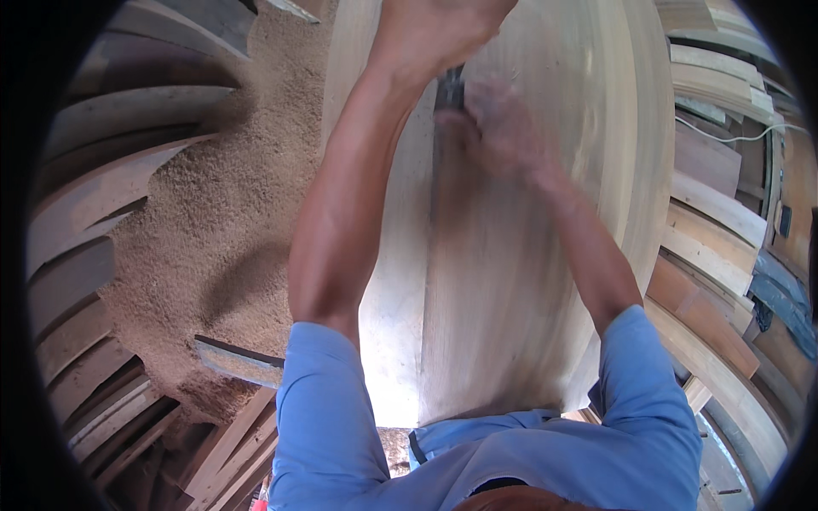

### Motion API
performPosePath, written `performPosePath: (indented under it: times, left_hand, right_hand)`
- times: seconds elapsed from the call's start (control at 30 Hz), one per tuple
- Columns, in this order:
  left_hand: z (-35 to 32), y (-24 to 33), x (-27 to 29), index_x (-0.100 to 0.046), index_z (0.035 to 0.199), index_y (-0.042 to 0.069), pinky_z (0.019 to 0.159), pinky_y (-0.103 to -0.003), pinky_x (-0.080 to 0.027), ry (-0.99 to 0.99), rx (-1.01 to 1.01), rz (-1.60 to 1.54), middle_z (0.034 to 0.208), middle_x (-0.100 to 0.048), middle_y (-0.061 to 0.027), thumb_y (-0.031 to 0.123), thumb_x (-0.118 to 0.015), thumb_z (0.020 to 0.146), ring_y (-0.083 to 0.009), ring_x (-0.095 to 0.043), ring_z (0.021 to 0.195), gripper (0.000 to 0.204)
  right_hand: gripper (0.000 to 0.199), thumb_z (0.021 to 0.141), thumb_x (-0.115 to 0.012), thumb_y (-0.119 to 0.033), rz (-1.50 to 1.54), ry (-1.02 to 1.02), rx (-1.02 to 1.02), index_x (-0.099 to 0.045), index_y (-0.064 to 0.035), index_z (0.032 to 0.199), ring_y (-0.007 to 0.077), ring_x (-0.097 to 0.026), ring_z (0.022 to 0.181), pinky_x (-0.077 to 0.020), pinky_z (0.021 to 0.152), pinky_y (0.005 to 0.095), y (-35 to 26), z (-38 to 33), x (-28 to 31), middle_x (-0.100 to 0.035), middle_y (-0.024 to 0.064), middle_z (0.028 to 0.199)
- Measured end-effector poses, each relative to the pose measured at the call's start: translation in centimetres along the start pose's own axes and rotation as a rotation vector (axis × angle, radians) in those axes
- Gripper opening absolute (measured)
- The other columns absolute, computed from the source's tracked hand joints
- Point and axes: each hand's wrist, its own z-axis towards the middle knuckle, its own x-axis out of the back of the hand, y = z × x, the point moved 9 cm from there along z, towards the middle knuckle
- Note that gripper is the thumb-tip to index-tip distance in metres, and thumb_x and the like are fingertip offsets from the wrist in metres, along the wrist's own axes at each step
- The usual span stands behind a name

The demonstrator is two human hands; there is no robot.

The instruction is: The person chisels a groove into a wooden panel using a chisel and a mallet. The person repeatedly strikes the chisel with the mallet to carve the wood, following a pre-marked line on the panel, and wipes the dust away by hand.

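Note:
A wide pale wooden panel (511, 315) made of joined boards stretches out in front of me. Over its far part, a narrow dark tool (450, 92) shows only in part, so its exact kind is unclear. My left hand (445, 32) is closed around the tool's far end, and the top of the picture cuts this hand off. At the near end my right hand (503, 128) curls against the same tool, its fingers blurred by motion. Both forearms reach across the panel from my blue sleeves.
Brown sawdust (230, 196) covers the ground left of the panel. Stacked boards (119, 187) line the far left. More planks (716, 247) lie piled on the right, with a white cord (724, 136) across them and blue plastic (780, 298) beside them. One short board (239, 362) lies by my left elbow.

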Motion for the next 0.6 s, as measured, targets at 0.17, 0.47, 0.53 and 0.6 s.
performPosePath:
  times: [0.17,0.47,0.53,0.6]
  left_hand:
    - [1.2,2.2,-0.8,-0.058,0.074,0.008,0.046,-0.029,-0.043,-0.032,-0.132,-0.054,0.059,-0.054,0.0024,0.011,-0.069,0.086,-0.0088,-0.054,0.05,0.017]
    - [2.4,0.9,0.2,-0.058,0.082,0.007,0.046,-0.027,-0.044,0.003,-0.099,-0.041,0.06,-0.054,0.0013,0.012,-0.069,0.088,-0.0085,-0.053,0.05,0.013]
    - [1.2,0.7,-0.2,-0.056,0.077,0.009,0.046,-0.027,-0.043,-0.047,-0.063,-0.119,0.059,-0.055,0.0012,0.013,-0.068,0.089,-0.008,-0.052,0.049,0.018]
    - [1.9,1.7,-0.1,-0.056,0.074,0.009,0.046,-0.027,-0.042,-0.055,-0.195,-0.036,0.059,-0.055,0.0012,0.014,-0.068,0.089,-0.0081,-0.051,0.048,0.02]
  right_hand:
    - [0.038,0.097,-0.062,-0.041,-0.03,0.103,-0.014,-0.069,-0.0037,0.097,0.0387,-0.064,0.095,-0.0483,0.088,0.0513,0.2,-0.4,0.6,-0.068,0.0166,0.092]
    - [0.037,0.097,-0.062,-0.039,-0.004,-0.004,-0.062,-0.067,-0.0027,0.098,0.0399,-0.063,0.102,-0.0482,0.092,0.0508,2.4,3.1,0.2,-0.068,0.0185,0.102]
    - [0.04,0.098,-0.059,-0.042,0.026,-0.067,-0.04,-0.067,-0.0028,0.098,0.0393,-0.064,0.104,-0.0486,0.093,0.051,0.4,0.8,0.2,-0.068,0.0183,0.103]
    - [0.042,0.098,-0.059,-0.044,0.018,-0.08,-0.047,-0.067,-0.0026,0.096,0.0399,-0.063,0.104,-0.0484,0.093,0.0514,-0.3,0.1,0.1,-0.068,0.0184,0.102]
